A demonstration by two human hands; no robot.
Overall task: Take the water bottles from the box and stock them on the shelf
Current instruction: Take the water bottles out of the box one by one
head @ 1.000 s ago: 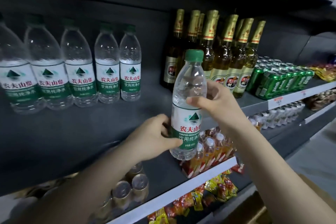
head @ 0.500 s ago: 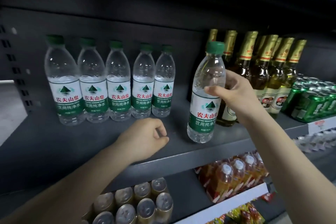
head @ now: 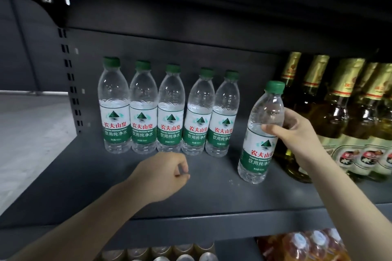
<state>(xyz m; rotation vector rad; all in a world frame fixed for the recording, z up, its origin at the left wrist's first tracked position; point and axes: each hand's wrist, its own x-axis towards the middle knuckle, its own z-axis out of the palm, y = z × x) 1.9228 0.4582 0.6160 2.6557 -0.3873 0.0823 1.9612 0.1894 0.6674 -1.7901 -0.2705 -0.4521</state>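
Note:
My right hand (head: 296, 133) grips a clear water bottle (head: 259, 150) with a green cap and green-white label, tilted slightly left, its base on or just above the dark grey shelf (head: 212, 193). A row of several matching water bottles (head: 169, 112) stands upright at the back of the shelf, a gap to the left of the held one. My left hand (head: 163, 178) hovers over the shelf in front of that row, fingers curled, holding nothing. The box is out of view.
Tall amber bottles with gold foil necks (head: 347, 116) crowd the shelf right behind my right hand. Below are can tops (head: 169, 254) and orange drink bottles (head: 307, 243). The shelf's perforated upright (head: 72, 82) stands at the left, with grey floor beyond.
The view has moved closer and left. My right hand has carried the bottle further over the shelf and lower, nearer the row. My left hand stays curled in front of the row.

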